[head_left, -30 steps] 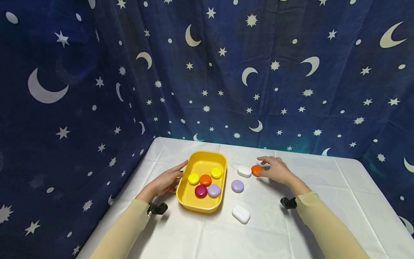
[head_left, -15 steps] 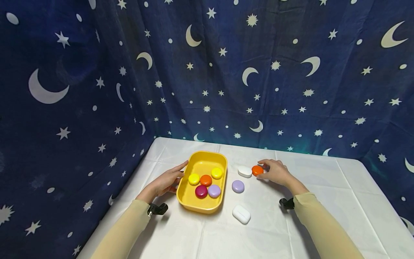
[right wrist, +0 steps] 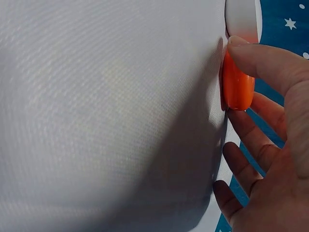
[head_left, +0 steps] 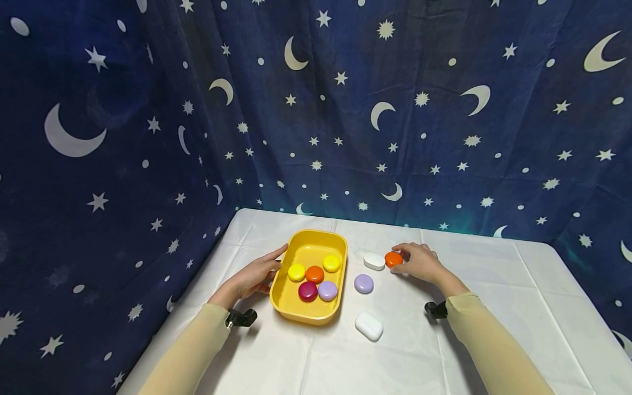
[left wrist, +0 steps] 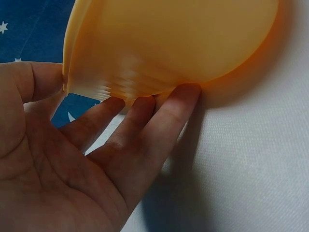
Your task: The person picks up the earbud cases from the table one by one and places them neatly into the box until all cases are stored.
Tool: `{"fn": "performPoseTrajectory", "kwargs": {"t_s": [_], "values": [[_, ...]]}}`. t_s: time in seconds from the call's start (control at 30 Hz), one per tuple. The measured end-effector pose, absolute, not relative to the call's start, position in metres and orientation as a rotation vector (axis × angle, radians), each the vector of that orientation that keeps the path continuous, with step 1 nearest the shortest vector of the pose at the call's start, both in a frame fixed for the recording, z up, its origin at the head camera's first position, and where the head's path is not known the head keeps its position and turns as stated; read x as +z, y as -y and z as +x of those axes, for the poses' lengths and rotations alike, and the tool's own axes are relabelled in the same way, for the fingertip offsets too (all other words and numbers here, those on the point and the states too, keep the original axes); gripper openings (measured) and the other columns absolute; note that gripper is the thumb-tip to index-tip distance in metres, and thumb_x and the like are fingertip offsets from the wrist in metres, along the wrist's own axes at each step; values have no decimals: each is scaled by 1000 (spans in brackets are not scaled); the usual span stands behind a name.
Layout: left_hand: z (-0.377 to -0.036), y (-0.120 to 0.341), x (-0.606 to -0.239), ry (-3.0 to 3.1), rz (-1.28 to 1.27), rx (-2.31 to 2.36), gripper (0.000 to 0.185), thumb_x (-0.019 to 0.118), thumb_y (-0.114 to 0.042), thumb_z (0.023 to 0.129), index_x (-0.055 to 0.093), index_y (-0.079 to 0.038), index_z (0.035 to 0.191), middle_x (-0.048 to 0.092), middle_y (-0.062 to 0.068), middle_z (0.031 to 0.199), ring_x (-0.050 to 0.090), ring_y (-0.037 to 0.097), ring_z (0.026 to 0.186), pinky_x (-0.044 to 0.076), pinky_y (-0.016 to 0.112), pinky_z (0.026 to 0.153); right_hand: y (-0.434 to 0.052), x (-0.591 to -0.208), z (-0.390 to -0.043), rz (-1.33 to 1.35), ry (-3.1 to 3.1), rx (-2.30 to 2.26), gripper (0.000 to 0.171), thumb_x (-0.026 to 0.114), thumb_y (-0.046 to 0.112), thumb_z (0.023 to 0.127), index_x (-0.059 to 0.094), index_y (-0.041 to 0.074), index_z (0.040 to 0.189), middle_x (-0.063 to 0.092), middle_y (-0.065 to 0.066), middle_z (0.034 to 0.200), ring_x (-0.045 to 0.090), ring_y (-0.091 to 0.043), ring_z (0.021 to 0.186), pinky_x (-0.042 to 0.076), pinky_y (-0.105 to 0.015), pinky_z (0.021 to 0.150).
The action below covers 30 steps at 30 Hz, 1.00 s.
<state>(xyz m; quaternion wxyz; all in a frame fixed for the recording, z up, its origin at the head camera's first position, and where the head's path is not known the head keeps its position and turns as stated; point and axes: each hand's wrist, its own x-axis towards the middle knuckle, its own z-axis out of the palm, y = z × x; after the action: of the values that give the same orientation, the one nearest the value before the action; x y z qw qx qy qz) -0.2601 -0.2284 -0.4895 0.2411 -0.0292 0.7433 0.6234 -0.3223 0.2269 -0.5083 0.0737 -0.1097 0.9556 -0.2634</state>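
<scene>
— Now, right hand (head_left: 419, 262)?
— Just right of frame centre in the head view, on the white tablecloth (head_left: 484, 285). Thumb and fingers (right wrist: 263, 65) closed around an orange disc (head_left: 393, 259) — pinched from both sides in the wrist view, disc resting on the cloth.

— And beside that disc?
— Touching or nearly touching a white oval case (head_left: 374, 260) on its left. Lower down, a lilac disc (head_left: 364, 283), then a second white case (head_left: 368, 326) toward the bottom centre.

— Left hand (head_left: 254, 276)?
— Left of centre, pressed flat against the outer side of the yellow tray (head_left: 308, 244). Fingers (left wrist: 145, 125) straight and close together, tips tucked under the tray's wall; thumb up along the rim. Not curled round anything.

— Inside the tray?
— Five discs in its middle: two yellow (head_left: 297, 272) and (head_left: 331, 263), one orange (head_left: 314, 274) between them, a dark red (head_left: 308, 291) and a lilac (head_left: 327, 290) below.

— Behind?
— Dark blue curtain (head_left: 316, 109) with moons and stars across the upper frame. Beige sleeves (head_left: 494, 345) at the bottom, a small black clip at each wrist.
</scene>
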Motion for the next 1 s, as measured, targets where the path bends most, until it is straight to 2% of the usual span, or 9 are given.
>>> {"fn": "performPoseTrajectory", "kwargs": {"t_s": [0.27,0.57,0.73,1.0], "values": [[-260,229,-488,-2028,-73,1701,61,48,-22,105,33,-40,160,41,13,159,62,28,118,60,46,77,-227,-509,-322,-332,-2884,-771,63,86,37,79,67,9,132,66,-13,116,49,-35,107,36,-61,92],[-258,230,-487,-2004,-33,1703,63,47,-22,105,27,-37,163,47,20,153,66,30,113,60,47,78,-229,-502,-318,-321,-2932,-798,59,85,33,80,68,7,130,65,-16,117,48,-35,106,37,-56,89],[-258,230,-486,-2010,-46,1700,62,47,-22,105,28,-38,162,48,18,152,65,30,112,60,47,78,-235,-492,-316,-325,-2985,-872,56,84,31,82,67,7,130,64,-19,121,45,-38,109,34,-59,92],[-257,229,-485,-2027,-66,1689,62,48,-23,105,29,-38,162,52,17,147,67,30,105,60,44,75,-224,-471,-314,-472,-3017,-959,55,83,29,84,66,9,133,63,-18,125,43,-40,116,30,-61,97]]}}
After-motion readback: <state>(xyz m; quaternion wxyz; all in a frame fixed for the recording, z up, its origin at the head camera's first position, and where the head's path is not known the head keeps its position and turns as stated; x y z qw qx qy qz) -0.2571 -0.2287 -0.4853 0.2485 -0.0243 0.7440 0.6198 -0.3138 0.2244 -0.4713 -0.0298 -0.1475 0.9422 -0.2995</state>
